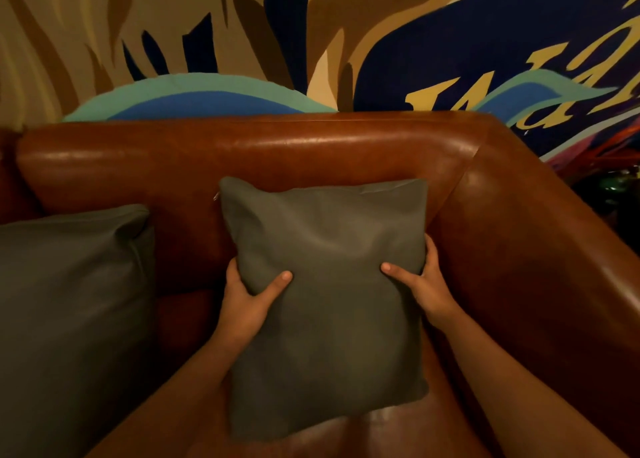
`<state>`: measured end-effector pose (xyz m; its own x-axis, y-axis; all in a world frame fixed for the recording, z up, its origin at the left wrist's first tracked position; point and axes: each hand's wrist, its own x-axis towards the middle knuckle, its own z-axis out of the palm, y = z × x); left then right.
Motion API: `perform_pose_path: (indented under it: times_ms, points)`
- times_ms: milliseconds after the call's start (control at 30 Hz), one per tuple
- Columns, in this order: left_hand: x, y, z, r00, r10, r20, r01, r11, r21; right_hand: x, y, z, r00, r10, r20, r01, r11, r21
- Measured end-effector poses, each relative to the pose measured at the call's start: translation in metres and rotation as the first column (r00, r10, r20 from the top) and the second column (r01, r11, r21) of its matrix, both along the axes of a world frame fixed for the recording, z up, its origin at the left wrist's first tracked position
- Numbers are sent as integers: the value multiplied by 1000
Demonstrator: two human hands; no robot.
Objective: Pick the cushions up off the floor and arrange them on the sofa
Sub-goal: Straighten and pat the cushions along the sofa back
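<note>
Brown sofa [311, 146]: square cushion [325, 284] upright, both hands gripping sides.

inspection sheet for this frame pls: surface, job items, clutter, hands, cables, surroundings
Surface: brown leather sofa, glossy backrest and an armrest on the right; seat mostly covered.
Job's things: grey cushion held upright in the sofa's right corner, top edge against the backrest; second grey cushion stands to its left, apart from it, also leaning on the backrest.
Clutter: nothing seen.
Grippers: left hand grips the held cushion's left edge, thumb on the front; right hand grips its right edge the same way.
Cables: nothing seen.
Surroundings: painted mural wall behind the sofa; dark, unclear objects past the armrest at far right. Floor not in view.
</note>
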<state>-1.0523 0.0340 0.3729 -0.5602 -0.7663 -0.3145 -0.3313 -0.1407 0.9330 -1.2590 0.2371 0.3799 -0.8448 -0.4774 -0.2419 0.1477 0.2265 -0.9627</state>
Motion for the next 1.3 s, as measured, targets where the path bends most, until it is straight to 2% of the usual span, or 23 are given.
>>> perform_pose_path:
  times_ms: [267,333,400,433,467,500,567,633,667,700,800,1100,1233,1300]
  points:
    - [-64,40,-11,991,-121,51,123,992,-29,-59,50,5,995,-82,-56,83,996,13]
    - [-74,43,-14,984,-146,100,152,987,-54,-70,51,5,991,-116,-64,118,992,39]
    - [-77,43,-14,965,-153,213,174,982,-80,-74,50,6,988,-127,-93,135,986,93]
    - [-74,43,-12,951,-132,279,178,973,-147,-70,49,6,976,-131,-174,157,977,143]
    - [-69,45,-9,942,-83,325,184,939,-292,-63,48,3,943,-132,-307,202,958,206]
    - [-64,50,-4,943,-30,330,198,850,-487,-51,46,0,886,-121,-447,267,922,280]
    - [-62,63,7,952,-38,302,269,569,-777,-23,35,-7,724,-27,-689,381,849,367]
    - [-72,76,10,926,-172,337,376,311,-873,-2,19,-10,635,102,-766,353,844,405]
    - [-79,80,8,901,-213,378,422,234,-876,0,15,-18,625,146,-767,323,846,424]
    - [-85,81,4,880,-220,421,463,200,-863,-1,10,-22,624,170,-763,311,842,442]
    - [-95,79,-13,846,-163,508,532,199,-823,-13,7,-35,634,174,-753,302,841,449]
    - [-113,69,-44,813,-61,579,579,177,-796,-28,-9,-61,632,240,-737,317,788,529]
    - [-110,71,-34,829,-73,554,555,216,-803,-24,-6,-47,649,284,-706,303,755,582]
    - [-105,73,-25,857,-54,512,505,276,-818,-19,1,-32,601,339,-724,274,763,585]
